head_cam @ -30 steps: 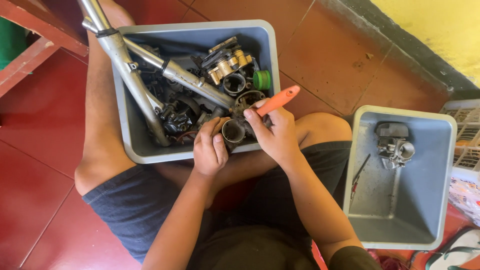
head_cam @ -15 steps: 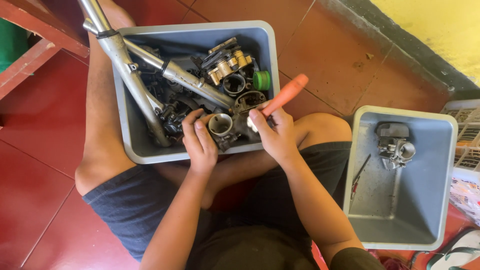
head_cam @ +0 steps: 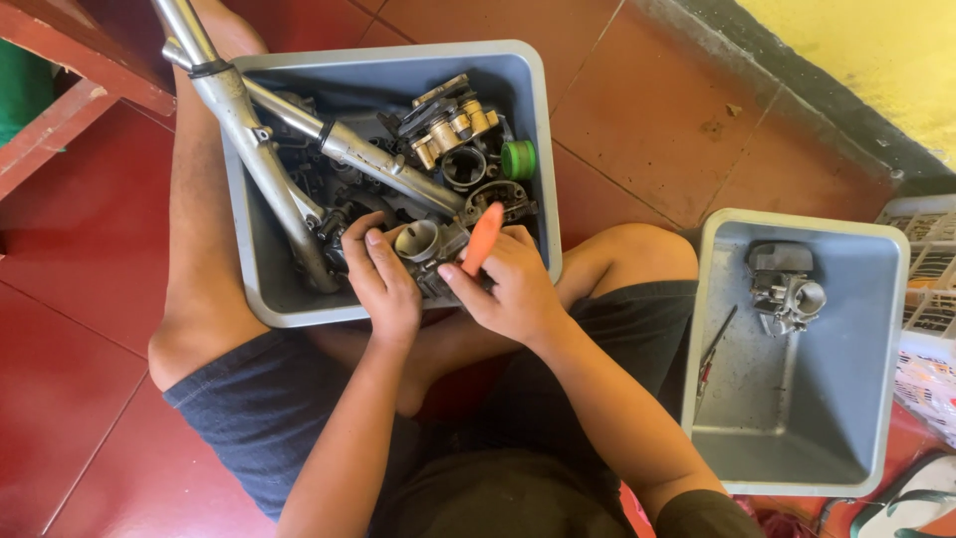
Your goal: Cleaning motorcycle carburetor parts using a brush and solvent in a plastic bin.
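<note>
Red tiled floor (head_cam: 637, 110), grey bin (head_cam: 543, 149) between knees: metal carburetor (head_cam: 430, 249) gripped at its body by closed left hand (head_cam: 383, 284), orange-handled tool (head_cam: 483, 237) pinched in right hand (head_cam: 513, 289) just beside it; judged heavy, rigid, likely greasy, best held by body.

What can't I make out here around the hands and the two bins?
Head view only:
- Tip of the orange-handled tool: hidden behind the right hand and the carburetor.
- Carburetor's underside: covered by the left hand.
- Left bin floor: buried under parts.
- Metal tubes: cut off by the top edge.
</note>
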